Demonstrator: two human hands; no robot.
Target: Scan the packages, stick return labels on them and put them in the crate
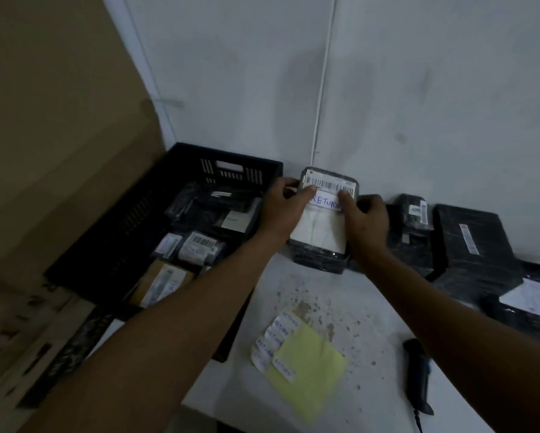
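Hands: left hand (pixel 282 207) and right hand (pixel 363 214) are clamping package (pixel 320 242), thumbs pressing label (pixel 326 202) | risk: label is possibly creasing over barcode (pixel 329 182) above thumbs

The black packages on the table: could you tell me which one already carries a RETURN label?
The package held by both hands, standing against the wall beside the crate; the other packages show none.

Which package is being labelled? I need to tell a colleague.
Start at the dark crate by the wall; just right of it a black-wrapped package stands on the white table. Unlike its neighbours, both hands press a handwritten RETURN label onto it.
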